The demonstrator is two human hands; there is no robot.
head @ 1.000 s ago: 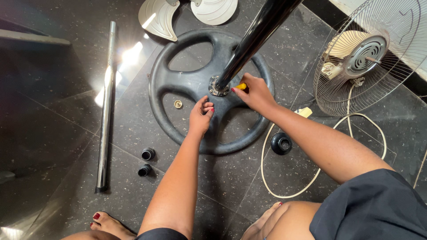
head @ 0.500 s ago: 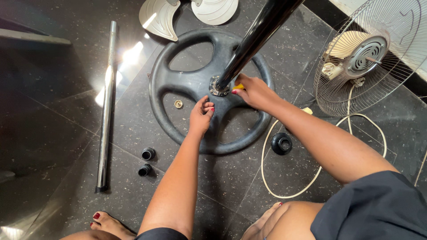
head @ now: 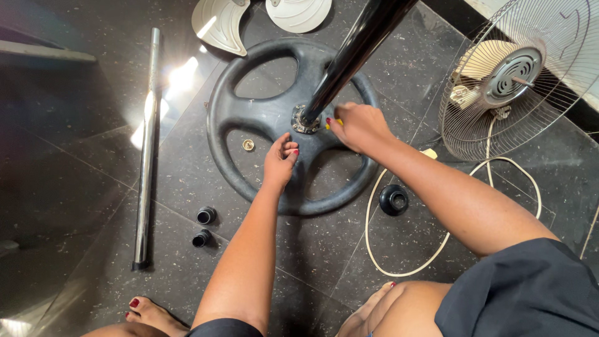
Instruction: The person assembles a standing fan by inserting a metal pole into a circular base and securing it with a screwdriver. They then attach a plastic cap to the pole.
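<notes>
**A:** Hands first. What is being recorded for the right hand (head: 359, 125)?

**B:** It is being held closed around a small yellow-handled tool (head: 337, 122), of which only a sliver is being seen between the fingers. The tool is being pressed in just beside the metal collar (head: 306, 120) at the hub of the black fan base (head: 249, 115).

**A:** And the left hand (head: 279, 163)?

**B:** It is being rested on a lower spoke of the base, fingers loosely curled with the tips gathered together. Whether anything is being pinched in them cannot be told.

**A:** Where is the base being kept?

**B:** It is lying flat on the dark tiled floor (head: 75, 187), between the knees and the white fan blades (head: 262, 15). A black pole (head: 355, 50) is being carried upright in the collar, tilted toward the camera.

**A:** Loose parts being noted?

**B:** A small brass nut (head: 248, 145) is being seen through an opening of the base. Two black sleeves (head: 203, 226) are lying left of the forearm, near a chrome tube (head: 148, 143) laid lengthwise. A black cap (head: 394, 200) is sitting inside a loop of white cord (head: 374, 243). The wire fan guard with motor (head: 511, 75) is being propped at the right.
</notes>
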